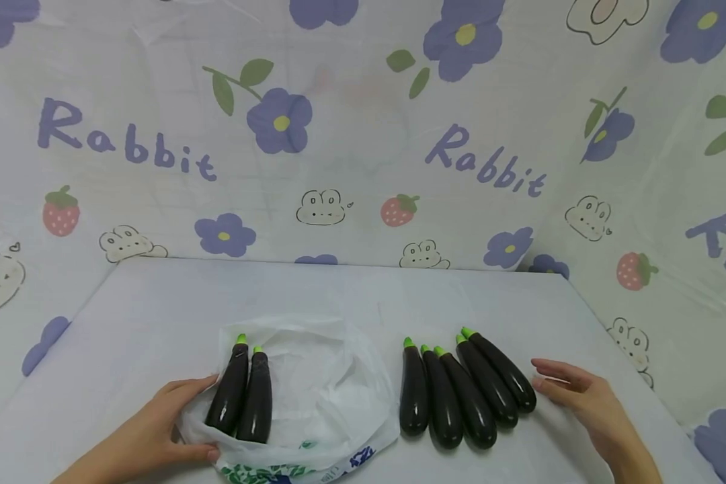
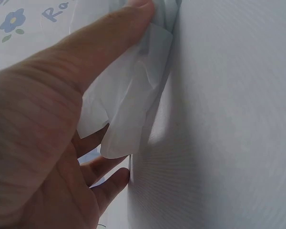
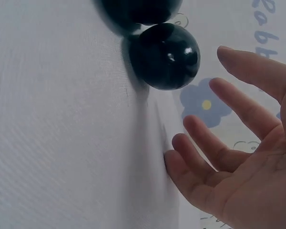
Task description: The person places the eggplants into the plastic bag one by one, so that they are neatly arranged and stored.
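Note:
Two dark eggplants with bright green stem ends, a left one (image 1: 230,386) and a right one (image 1: 257,396), lie side by side on the left of a spread white plastic bag (image 1: 333,403). My left hand (image 1: 157,420) rests against the bag's left edge, thumb and fingers spread apart along it; its thumb (image 2: 109,40) lies straight over the plastic (image 2: 133,95) in the left wrist view. To the right of the bag, several more eggplants (image 1: 468,407) lie in a fanned row. My right hand (image 1: 587,396) hovers beside the rightmost eggplant (image 1: 502,366), holding nothing, fingers loosely spread.
The white tabletop (image 1: 175,296) reaches back to a curtain (image 1: 351,148) printed with flowers, rabbits and strawberries. This same cloth hangs along both sides. Green and blue print marks the front of the bag.

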{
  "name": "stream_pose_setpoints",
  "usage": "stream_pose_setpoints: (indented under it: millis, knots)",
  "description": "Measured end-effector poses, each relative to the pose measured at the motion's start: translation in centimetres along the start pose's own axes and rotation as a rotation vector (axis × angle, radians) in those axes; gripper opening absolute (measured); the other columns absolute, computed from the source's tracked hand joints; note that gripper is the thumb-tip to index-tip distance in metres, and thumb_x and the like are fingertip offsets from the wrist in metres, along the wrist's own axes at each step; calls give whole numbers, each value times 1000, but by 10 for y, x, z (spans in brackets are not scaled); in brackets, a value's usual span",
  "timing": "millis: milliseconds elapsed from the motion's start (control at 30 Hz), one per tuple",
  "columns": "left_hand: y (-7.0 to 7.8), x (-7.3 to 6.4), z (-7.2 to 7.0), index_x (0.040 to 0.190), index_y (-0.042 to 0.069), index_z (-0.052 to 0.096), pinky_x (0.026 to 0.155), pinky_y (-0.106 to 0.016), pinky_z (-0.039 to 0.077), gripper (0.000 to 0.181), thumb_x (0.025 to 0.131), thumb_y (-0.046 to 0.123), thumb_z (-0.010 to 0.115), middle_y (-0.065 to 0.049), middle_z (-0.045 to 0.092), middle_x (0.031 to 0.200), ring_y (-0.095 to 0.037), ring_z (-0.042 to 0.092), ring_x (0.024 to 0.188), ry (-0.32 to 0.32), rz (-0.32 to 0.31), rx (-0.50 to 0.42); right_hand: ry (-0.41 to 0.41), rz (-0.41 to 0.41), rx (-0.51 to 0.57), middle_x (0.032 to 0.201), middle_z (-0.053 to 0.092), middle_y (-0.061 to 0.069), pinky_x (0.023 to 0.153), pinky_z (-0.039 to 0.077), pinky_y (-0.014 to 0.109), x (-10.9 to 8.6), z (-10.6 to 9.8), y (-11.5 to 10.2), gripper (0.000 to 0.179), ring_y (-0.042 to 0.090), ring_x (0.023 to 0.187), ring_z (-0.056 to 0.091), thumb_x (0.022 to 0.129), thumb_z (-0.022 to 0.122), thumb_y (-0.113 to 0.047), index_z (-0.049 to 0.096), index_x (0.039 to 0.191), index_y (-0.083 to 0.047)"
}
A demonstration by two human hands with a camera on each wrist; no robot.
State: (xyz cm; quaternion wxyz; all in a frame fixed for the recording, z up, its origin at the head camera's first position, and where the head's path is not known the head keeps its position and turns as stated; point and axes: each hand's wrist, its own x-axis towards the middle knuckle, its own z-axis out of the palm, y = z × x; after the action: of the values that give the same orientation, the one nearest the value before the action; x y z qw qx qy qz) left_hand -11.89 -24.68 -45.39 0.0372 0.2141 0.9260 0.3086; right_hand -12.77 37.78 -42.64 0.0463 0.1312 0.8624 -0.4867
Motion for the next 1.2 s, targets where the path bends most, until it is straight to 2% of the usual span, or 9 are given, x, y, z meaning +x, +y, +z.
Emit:
stream_pose_setpoints:
  millis: [133, 367, 467, 700, 800, 933, 1100, 1200]
  knots:
    - [0, 0, 0, 146, 5, 45, 93, -60, 41, 104, 67, 64, 80, -17, 50, 136, -39, 43, 125, -4, -12, -8, -19, 0, 11, 135, 57, 13, 89, 42, 36, -1, 2, 0, 65, 3, 103, 55, 86, 76, -41, 57, 139, -8]
    - [1, -1, 0, 145, 5, 46, 92, -60, 42, 103, 67, 61, 82, -18, 49, 134, -40, 44, 124, 6, -15, -10, -27, -27, 32, 132, 60, 11, 81, 45, 23, 0, 6, 0, 63, 5, 101, 59, 86, 77, -39, 59, 137, -7]
    - [1, -1, 0, 145, 5, 46, 92, -60, 42, 103, 66, 62, 82, -18, 50, 135, -40, 44, 124, 6, -12, -9, -33, -25, 25, 132, 60, 8, 85, 44, 27, 0, 7, 0, 62, 5, 102, 59, 86, 77, -39, 59, 137, -9]
    - [1, 0, 0, 146, 6, 45, 93, -60, 41, 104, 67, 63, 81, -16, 49, 136, -39, 42, 125, -5, -16, -24, -53, -1, 34, 135, 59, 8, 96, 38, 47, -1, 9, 0, 63, 4, 104, 57, 84, 78, -38, 60, 137, -9]
    - [0, 0, 0, 146, 6, 45, 92, -60, 42, 103, 67, 62, 81, -17, 49, 136, -40, 42, 125, -7, -9, -23, -53, -11, 34, 135, 58, 7, 94, 42, 39, -2, 9, 1, 62, 1, 104, 58, 85, 78, -37, 60, 137, -8]
    - [0, 0, 0, 146, 6, 45, 92, -60, 42, 103, 67, 62, 81, -17, 50, 136, -39, 43, 125, -2, -4, -14, -57, -22, 42, 135, 58, 6, 85, 46, 25, -2, 10, 0, 60, 0, 104, 58, 85, 78, -36, 61, 136, -9]
    - [0, -1, 2, 144, 5, 48, 91, -57, 43, 101, 67, 62, 81, -12, 53, 132, -33, 46, 122, 56, 45, 38, -64, -34, 48, 136, 57, 8, 84, 45, 23, -2, 12, -2, 59, 2, 105, 59, 86, 77, -36, 60, 136, -9]
    - [-1, -2, 2, 143, 6, 48, 90, -57, 43, 101, 66, 63, 81, -11, 53, 132, -32, 46, 121, 65, 46, 44, -64, -44, 36, 136, 57, 8, 85, 45, 23, -2, 14, -1, 58, 4, 106, 59, 86, 77, -36, 61, 136, -9]
